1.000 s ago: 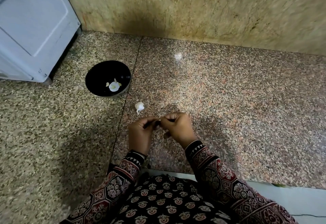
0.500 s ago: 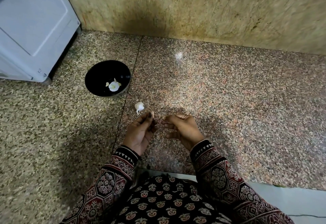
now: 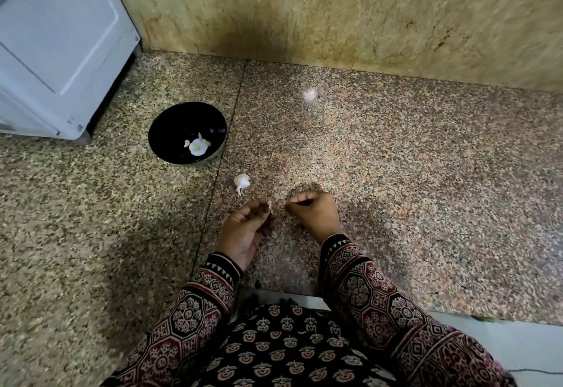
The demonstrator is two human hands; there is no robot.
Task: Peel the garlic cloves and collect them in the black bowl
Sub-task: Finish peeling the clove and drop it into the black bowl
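now then: hands apart, clove pinched in the left

right, the left hand (image 3: pixel 246 229) sits palm up, thumb and forefinger nipping a small garlic clove (image 3: pixel 269 205) at the fingertips. the right hand (image 3: pixel 315 213) is just beside it, not touching, with a narrow gap between the two. its fingers are curled in, thumb meeting fingertip on what looks like a thin pale wisp of skin (image 3: pixel 287 202), too tiny to read any finer. both hands are over the speckled granite floor (image 3: pixel 396 188). just ahead of the left hand's fingertips lies a white garlic chunk (image 3: pixel 242 181), papery, its little tail pointing back toward the hands. further ahead, off to the left of the left hand, stands the black bowl (image 3: pixel 161 130), upright on the floor, with peeled garlic (image 3: pixel 198 146) pale at its bottom and a couple of small bits beside that. well ahead of both hands the floor meets a mottled stone wall (image 3: pixel 335 14). far out left, beyond the bowl, stands a white cabinet (image 3: pixel 54 36). patterned sleeves (image 3: pixel 195 310) run back from both wrists toward the lap.
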